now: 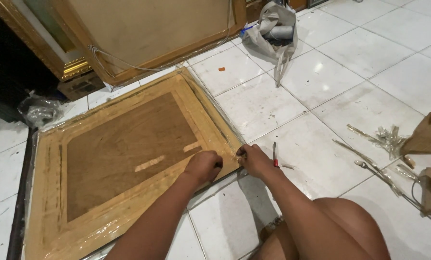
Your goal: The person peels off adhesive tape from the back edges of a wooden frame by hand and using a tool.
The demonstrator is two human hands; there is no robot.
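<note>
A person crouches on the white tiled floor (369,53), both hands closed together, the left hand (203,166) and right hand (253,160) pinching the clear plastic wrap (227,144) at the near corner of a large wooden picture frame (129,159) lying face down. A red-handled cutter (275,154) lies just beside the right hand; farther off, a grey cloth bag (273,31).
</note>
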